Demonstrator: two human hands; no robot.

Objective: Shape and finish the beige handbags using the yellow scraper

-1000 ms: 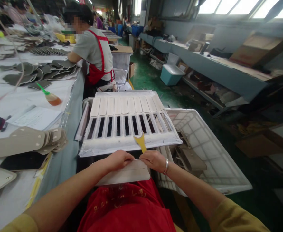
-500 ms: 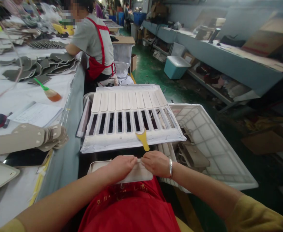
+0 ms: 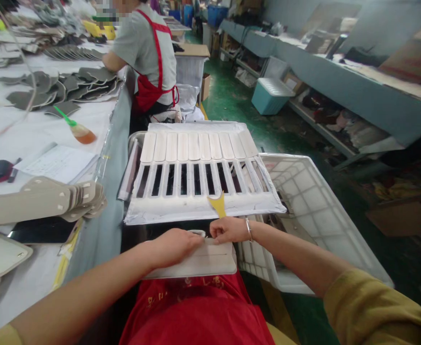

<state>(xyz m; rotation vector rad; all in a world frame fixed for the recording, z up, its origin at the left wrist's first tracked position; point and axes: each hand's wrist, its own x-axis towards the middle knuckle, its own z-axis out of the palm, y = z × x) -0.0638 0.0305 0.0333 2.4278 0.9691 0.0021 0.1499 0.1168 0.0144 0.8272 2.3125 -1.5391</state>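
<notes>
A cream leather-like piece, perhaps part of a bag, lies across my lap with its broad face up. My left hand rests over its upper left part, the fingers closed at the top edge. A small pale curled bit shows by those fingertips. My right hand is closed in a pinch at the same edge, fingertips close to the left ones. What sits between them is hidden. Just beyond it, a yellow fork-ended tool leans on the front of a white slatted rack.
Several cream strips lie along the rack. To the right stands a white crate with beige items inside. The left table bears stacked beige pieces, a phone and a glue bottle. A co-worker sits ahead.
My right hand has lifted slightly and turned from lying over the piece's edge to a pinch. More of the piece's face shows. The view has shifted a little.
</notes>
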